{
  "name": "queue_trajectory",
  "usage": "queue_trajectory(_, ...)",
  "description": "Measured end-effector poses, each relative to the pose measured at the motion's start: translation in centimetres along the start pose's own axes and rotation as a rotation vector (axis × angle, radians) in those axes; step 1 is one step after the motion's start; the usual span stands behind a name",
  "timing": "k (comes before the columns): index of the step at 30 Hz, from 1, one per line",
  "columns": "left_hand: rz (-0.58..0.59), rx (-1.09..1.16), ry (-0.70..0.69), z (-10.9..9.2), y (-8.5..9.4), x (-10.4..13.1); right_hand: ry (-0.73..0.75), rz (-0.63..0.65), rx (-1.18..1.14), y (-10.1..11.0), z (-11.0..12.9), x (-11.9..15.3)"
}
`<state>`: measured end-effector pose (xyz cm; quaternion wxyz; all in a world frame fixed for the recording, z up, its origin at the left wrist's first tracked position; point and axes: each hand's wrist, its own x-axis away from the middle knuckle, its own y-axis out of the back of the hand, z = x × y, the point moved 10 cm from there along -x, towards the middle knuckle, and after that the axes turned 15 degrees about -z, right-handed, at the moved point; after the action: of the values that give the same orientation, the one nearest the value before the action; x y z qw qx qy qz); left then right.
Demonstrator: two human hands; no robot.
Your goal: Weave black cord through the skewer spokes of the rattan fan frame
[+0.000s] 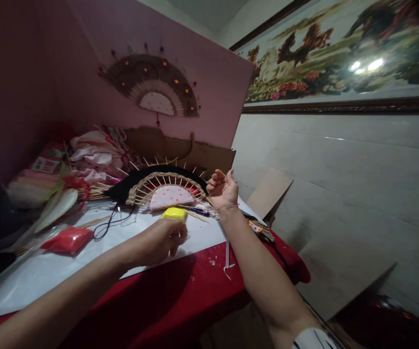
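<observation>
My left hand (163, 238) grips a small container with a yellow cap (174, 213) just above the white sheet (49, 269) on the table. My right hand (223, 190) is raised at the right end of a half-woven fan (165, 186) made of thin sticks and cane, with a pink dotted centre. Its fingers are curled; whether they pinch a strand or stick I cannot tell. The fan lies flat on a black cloth (122, 186).
A red cloth (194, 286) covers the table, whose edge runs close to my arms. A red packet (69, 240), a black cord (111, 223) and piles of fabric (93, 150) lie at the left. A finished fan (154, 87) hangs on the pink wall. Cardboard (269, 189) leans at the right.
</observation>
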<state>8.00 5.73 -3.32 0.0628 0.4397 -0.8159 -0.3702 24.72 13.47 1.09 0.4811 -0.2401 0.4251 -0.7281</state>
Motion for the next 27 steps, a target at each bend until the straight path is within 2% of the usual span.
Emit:
queue_trajectory(6,-0.094,-0.319,-0.236,-2.8,-2.7,-1.0,-0.035,-0.044,-0.003,1.0,-0.4,-0.8)
queue_trajectory(9,-0.129,-0.468,-0.307,-4.7,-3.9,0.3,-0.044,-0.050,0.014,1.0,-0.9,-0.7)
queue_trajectory(11,-0.038,-0.440,-0.430,-6.6,-5.6,2.3,-0.051,-0.059,0.022,1.1,-1.1,-0.6)
queue_trajectory(13,0.120,-0.260,-0.540,-8.3,-7.1,4.4,-0.058,-0.061,0.022,1.0,-1.3,-0.6)
queue_trajectory(14,0.132,-0.186,-0.528,-8.5,-7.0,4.7,-0.063,-0.057,0.019,1.0,-1.3,-0.6)
queue_trajectory(15,0.085,-0.144,-0.482,-8.3,-6.5,4.4,-0.068,-0.049,0.017,0.9,-1.4,-0.5)
queue_trajectory(18,-0.189,-0.228,-0.288,-6.0,-3.9,2.1,-0.077,-0.030,0.019,0.7,-1.7,-0.4)
queue_trajectory(19,-0.239,-0.285,-0.262,-5.5,-3.6,1.8,-0.077,-0.032,0.023,0.7,-1.7,-0.3)
queue_trajectory(21,-0.209,-0.348,-0.336,-5.9,-4.6,2.2,-0.076,-0.040,0.029,0.7,-1.9,-0.2)
queue_trajectory(23,-0.047,-0.301,-0.547,-7.7,-6.9,4.2,-0.079,-0.042,0.033,0.7,-2.1,-0.1)
queue_trajectory(25,0.061,-0.221,-0.664,-9.0,-8.0,5.9,-0.086,-0.033,0.040,0.5,-2.3,0.0)
queue_trajectory(26,0.038,-0.200,-0.657,-9.2,-7.7,6.0,-0.088,-0.029,0.045,0.5,-2.4,0.0)
queue_trajectory(27,-0.034,-0.193,-0.607,-9.0,-6.9,5.5,-0.090,-0.028,0.050,0.4,-2.4,0.1)
